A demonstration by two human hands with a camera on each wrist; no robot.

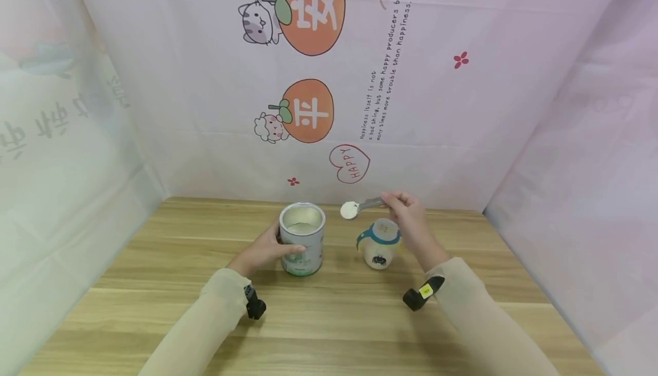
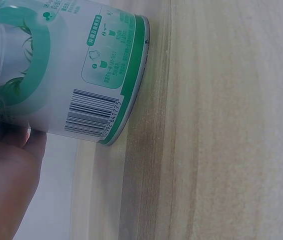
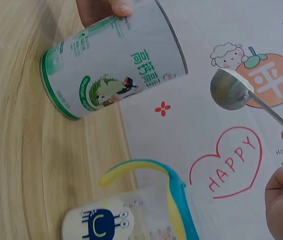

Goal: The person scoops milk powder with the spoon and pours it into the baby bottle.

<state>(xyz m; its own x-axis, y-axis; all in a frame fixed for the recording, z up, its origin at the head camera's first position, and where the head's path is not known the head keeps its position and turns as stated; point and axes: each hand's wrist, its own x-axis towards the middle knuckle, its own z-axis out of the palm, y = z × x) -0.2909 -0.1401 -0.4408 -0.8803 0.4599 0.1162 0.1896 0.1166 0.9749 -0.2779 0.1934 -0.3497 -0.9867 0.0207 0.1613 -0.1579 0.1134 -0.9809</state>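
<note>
My left hand (image 1: pixel 268 248) grips the side of an open milk powder tin (image 1: pixel 302 261), its thumb across the front. Pale powder shows inside the tin, which stands on the table. In the left wrist view, the tin's green base band and barcode (image 2: pixel 92 114) face the camera. My right hand (image 1: pixel 409 220) pinches the handle of a metal measuring spoon (image 3: pixel 230 90), its bowl heaped with white powder (image 1: pixel 349 210). The spoon is raised between the tin and a baby bottle (image 1: pixel 379 254) with blue-and-yellow handles. The bottle stands upright below my right hand, its top uncovered.
A wood-grain table (image 1: pixel 329 322) lies under everything. Behind it hangs a white printed cloth (image 1: pixel 421 164) with orange fruit drawings and a red heart. Pale cloth walls (image 1: pixel 581 204) close in both sides.
</note>
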